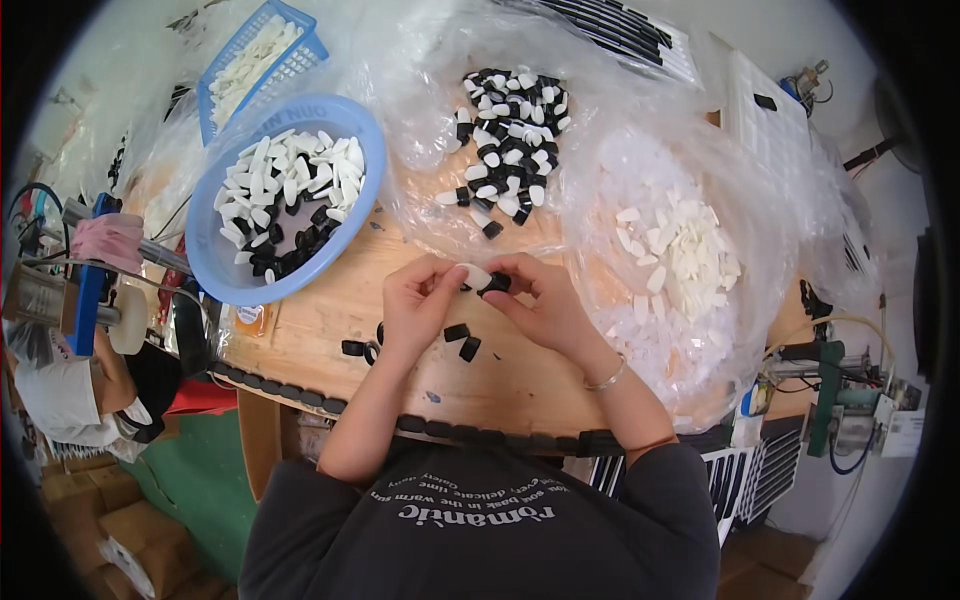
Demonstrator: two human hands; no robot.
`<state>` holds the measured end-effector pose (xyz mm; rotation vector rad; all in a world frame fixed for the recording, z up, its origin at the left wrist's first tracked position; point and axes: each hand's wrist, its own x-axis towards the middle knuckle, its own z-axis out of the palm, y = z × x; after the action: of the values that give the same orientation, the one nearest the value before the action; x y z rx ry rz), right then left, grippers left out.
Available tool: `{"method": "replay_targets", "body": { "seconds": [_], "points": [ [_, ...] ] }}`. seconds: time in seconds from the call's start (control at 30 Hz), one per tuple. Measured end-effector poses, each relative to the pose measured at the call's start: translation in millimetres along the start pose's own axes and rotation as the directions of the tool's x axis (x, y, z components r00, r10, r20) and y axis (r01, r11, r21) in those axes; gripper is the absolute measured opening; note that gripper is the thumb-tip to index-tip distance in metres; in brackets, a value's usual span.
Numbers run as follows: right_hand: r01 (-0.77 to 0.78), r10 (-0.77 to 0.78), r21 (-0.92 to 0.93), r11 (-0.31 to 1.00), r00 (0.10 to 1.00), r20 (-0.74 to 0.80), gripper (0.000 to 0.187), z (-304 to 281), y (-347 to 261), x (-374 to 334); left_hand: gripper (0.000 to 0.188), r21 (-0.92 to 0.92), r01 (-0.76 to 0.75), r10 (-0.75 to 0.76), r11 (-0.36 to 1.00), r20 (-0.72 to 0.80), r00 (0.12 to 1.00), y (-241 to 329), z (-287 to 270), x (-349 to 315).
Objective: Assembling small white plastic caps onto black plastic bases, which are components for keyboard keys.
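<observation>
Both hands meet over the wooden table (330,330), just above its near edge. Left hand (418,300): thumb and forefinger closed on a small white oval piece (473,274), held at the fingertips. Right hand (545,300): fingertips pinched around a small black cap (497,283), right beside the white piece and touching or nearly touching it. I cannot tell whether the two are already seated together.

Just below the left fingers, three or so loose black caps (462,340) lie on the wood. Beyond the fingertips, a heap of black-and-white pieces (510,140) sits on clear plastic. To the right of the right hand, a pile of white pieces (690,255) lies in a clear bag. Well to the left of the left hand stands a blue bowl (215,260) holding mixed white and black parts; a blue basket (300,40) lies farther off.

Judgement on doing it well: the step looks like pressing white piece into black cap. Keep the grip out at the fingertips so the joint stays visible, line the oval end squarely with the cap's opening, and push straight rather than at a tilt. Small smooth parts may slip, so work low over the table.
</observation>
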<state>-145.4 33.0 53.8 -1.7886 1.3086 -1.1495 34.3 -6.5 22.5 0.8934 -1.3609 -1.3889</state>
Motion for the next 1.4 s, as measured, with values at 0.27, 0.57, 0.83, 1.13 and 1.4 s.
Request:
{"method": "replay_targets", "body": {
  "seconds": [0.27,0.57,0.83,1.13,1.4],
  "points": [
    [-0.105,0.152,0.193,0.976,0.956,-0.251,0.039,-2.6,25.7,54.5,0.009,0.078,-0.006,0.012,0.997,-0.07,0.997,19.9,-31.1,-23.9],
    [0.055,-0.087,-0.29,0.956,0.992,-0.097,0.045,-63.8,45.4,36.0,0.016,0.726,0.241,-0.514,0.644,0.177,0.84,102.2,-170.5,-203.1],
    [-0.034,0.051,-0.277,0.96,0.997,0.055,0.031,-64.6,15.9,-16.9,0.011,0.87,0.071,-0.512,0.489,0.22,0.83,22.8,-137.9,-304.7],
    [0.162,-0.1,-0.419,0.894,0.981,0.165,0.023,-39.8,-41.5,-62.6,0.011,0.843,-0.266,-0.704,0.467,0.537,0.465,12.9,-140.4,-283.0],
    [0.042,-0.083,-0.444,0.895,0.994,-0.074,0.024,-81.4,-33.2,-110.9,0.028,0.742,-0.371,-0.131,0.559,0.521,0.843,65.7,-62.6,-101.8]
  ]
}}
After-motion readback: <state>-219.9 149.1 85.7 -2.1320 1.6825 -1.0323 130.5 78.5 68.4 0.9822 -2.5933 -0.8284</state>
